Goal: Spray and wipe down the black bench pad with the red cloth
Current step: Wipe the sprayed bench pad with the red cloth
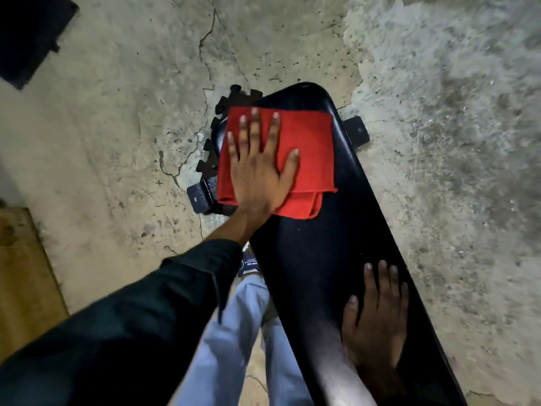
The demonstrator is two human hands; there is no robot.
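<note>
The long black bench pad runs from the bottom right up to the middle of the view. A folded red cloth lies across its far end. My left hand lies flat on the cloth's left half, palm down and fingers spread, pressing it onto the pad. My right hand rests flat on the bare pad near me, fingers apart, holding nothing. No spray bottle shows in the view.
Black metal bench feet and a black interlocking mat piece sit under the far end on cracked concrete floor. A wooden board lies at the left, a dark mat at top left. My light trousers stand beside the pad.
</note>
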